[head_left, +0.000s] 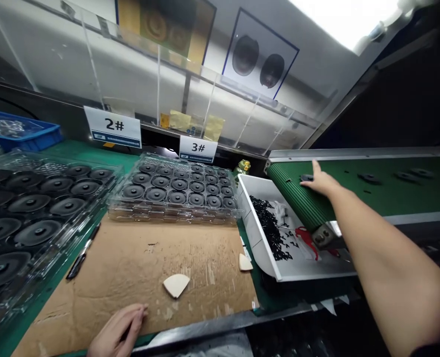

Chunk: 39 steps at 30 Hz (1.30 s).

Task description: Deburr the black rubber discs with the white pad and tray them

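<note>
My right hand (pixel 322 181) reaches out over the green conveyor belt (pixel 279 171), its index finger stretched away from the thumb. A small dark part (pixel 306 177) lies between those two fingers, close by the thumb; I see no firm grip on it. At the front edge of the cardboard sheet (pixel 131 263) rests my left hand (pixel 118 329), closed, fingertips together and nothing visible in them. Ahead of it on the cardboard lies a cream-coloured wedge-shaped piece (pixel 176 285). A second cream wedge (pixel 245 262) sits at the cardboard's right edge.
Clear plastic trays of black speaker-like cones stand at the back (pixel 179 213) and left (pixel 71 223). A black pen (pixel 82 253) lies between. A white bin (pixel 257 238) holds small black pieces and a red-handled tool (pixel 307 242). More dark parts (pixel 369 178) sit on the belt.
</note>
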### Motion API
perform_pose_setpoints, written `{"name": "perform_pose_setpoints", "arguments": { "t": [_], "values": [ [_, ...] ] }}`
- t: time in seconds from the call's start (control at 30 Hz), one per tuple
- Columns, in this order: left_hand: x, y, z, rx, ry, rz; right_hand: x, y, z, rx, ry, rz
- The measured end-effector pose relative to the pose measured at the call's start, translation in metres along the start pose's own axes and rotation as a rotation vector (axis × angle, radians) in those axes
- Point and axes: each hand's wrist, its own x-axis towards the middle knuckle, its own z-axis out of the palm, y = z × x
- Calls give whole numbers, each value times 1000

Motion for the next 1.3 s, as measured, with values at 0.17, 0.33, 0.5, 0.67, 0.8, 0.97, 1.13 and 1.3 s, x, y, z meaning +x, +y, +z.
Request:
{"name": "perform_pose_setpoints", "arguments": {
  "t": [0.17,0.33,0.5,0.67,0.8,0.97,1.13,1.3],
  "values": [
    [13,55,1,-481,121,-532,-38,-58,-36,205,106,-288],
    [35,144,17,-1570,-286,-878,-174,-135,-28,714,-222,-1046],
    [41,180,37,-1875,-501,-1000,-274,-157,38,820,-361,-1149],
    [32,177,38,-1914,-513,-977,-324,-142,87,1012,-333,-704],
    [30,178,35,-1876,-507,-979,-346,-139,89,1136,-303,-564],
    [28,180,37,-1892,-516,-951,-336,-149,73,1131,-259,-725],
    [26,173,34,-1807,-408,-1023,-323,-173,63,1076,-320,-951],
    [16,163,17,-1518,-336,-989,-329,-191,69,1154,-397,-901]
  ]
}}
